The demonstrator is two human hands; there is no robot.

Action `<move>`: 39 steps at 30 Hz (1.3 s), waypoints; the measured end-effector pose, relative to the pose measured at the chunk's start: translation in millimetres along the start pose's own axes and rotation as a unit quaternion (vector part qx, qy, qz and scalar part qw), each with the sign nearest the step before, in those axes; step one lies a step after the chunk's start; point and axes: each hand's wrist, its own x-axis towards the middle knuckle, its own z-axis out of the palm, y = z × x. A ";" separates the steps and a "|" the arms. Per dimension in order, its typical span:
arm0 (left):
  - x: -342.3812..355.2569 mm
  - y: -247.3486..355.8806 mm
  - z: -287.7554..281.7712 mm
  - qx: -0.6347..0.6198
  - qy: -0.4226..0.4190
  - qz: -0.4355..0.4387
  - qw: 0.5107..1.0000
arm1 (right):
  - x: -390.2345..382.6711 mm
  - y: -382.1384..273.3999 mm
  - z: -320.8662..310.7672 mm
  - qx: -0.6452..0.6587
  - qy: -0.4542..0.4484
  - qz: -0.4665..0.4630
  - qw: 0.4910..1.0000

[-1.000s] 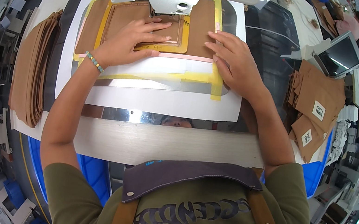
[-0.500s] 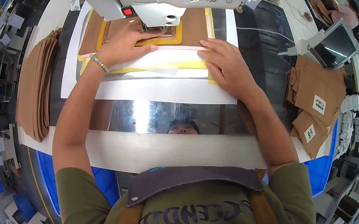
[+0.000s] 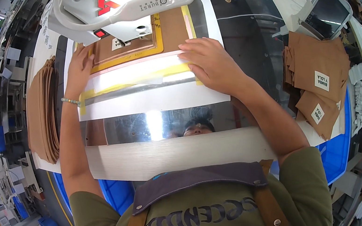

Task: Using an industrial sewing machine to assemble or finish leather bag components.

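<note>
A white sewing machine head [image 3: 108, 4] reaches over a flat work board. On the board lies a brown fabric piece [image 3: 176, 26], with a yellow-edged clear template frame [image 3: 125, 59] over it. Under the machine, part of a white label [image 3: 118, 44] shows on the brown fabric. My left hand [image 3: 80, 66] rests at the left edge of the board, fingers stretched forward; its fingertips are partly beneath the machine's edge. My right hand [image 3: 210, 64] lies with fingers extended on the board's right front corner, on the pink and yellow tape strips [image 3: 149, 74]. Neither hand holds anything that I can see.
Folded brown fabric pieces [image 3: 43, 112] stand stacked at the left. More brown pieces with white labels [image 3: 316, 68] lie at the right, below a screen [image 3: 326, 15]. Blue bins [image 3: 335, 156] sit beneath the table. A shiny metal plate [image 3: 137, 122] lies nearest me.
My left hand has moved from beside the needle area to the board's left edge. My right hand stays at the right corner. The whole view has turned and shifted.
</note>
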 end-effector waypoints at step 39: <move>30.9 113.8 87.5 0.068 0.110 -0.072 0.989 | -18.3 -41.0 -38.6 -0.317 -0.089 0.019 0.944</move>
